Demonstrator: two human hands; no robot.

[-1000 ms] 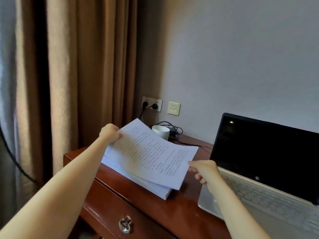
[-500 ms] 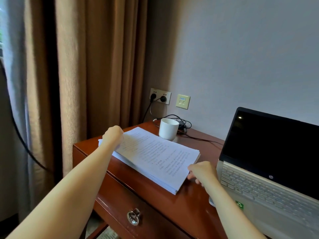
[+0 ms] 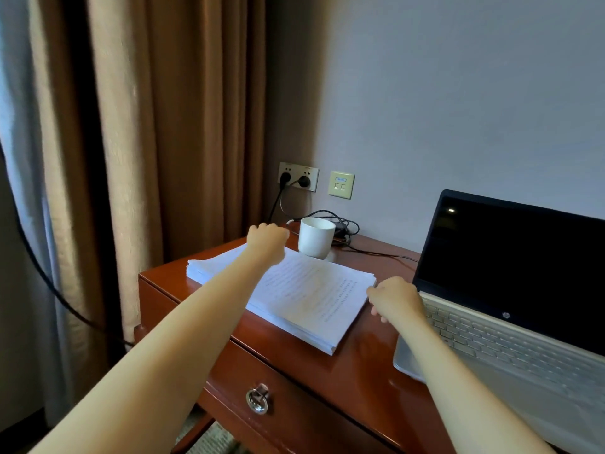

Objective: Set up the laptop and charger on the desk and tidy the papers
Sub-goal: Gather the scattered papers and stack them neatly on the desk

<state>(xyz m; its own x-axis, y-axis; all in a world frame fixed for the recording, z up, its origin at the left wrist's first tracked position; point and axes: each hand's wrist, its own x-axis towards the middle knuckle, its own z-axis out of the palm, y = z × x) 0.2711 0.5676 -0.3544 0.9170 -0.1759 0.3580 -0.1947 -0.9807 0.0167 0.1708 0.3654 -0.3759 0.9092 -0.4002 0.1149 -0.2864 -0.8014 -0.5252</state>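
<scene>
Papers: a stack of printed sheets (image 3: 307, 290) lies flat on the desk (image 3: 353, 368), squared up, one corner pointing toward the front edge, left of the laptop.
Left hand: the left hand (image 3: 266, 242) is above the far left part of the stack, near its far edge, loosely curled, knuckles up. Whether the fingertips touch the top sheet cannot be told; the back of the hand hides them.
Right hand: the right hand (image 3: 396, 298) sits at the right corner of the stack, between papers and laptop. Fingers bent downward and close together; they are at the stack's edge, but no sheet is visibly pinched. Contact cannot be confirmed.
Laptop: the laptop (image 3: 510, 290) stands open on the right part of the desk, screen dark, keyboard toward the person; its left front corner lies just beside the right forearm.
Charger: a black cable bundle (image 3: 340, 224) lies at the back of the desk behind a white cup (image 3: 316, 237), with leads running to the wall socket (image 3: 298, 176) and toward the laptop.
Cup: upright, just beyond the far edge of the stack, right of the left hand.
Drawer: closed, ring pull (image 3: 258, 399) on its front.
Curtain: brown curtain (image 3: 170, 126) hangs left of the desk.
</scene>
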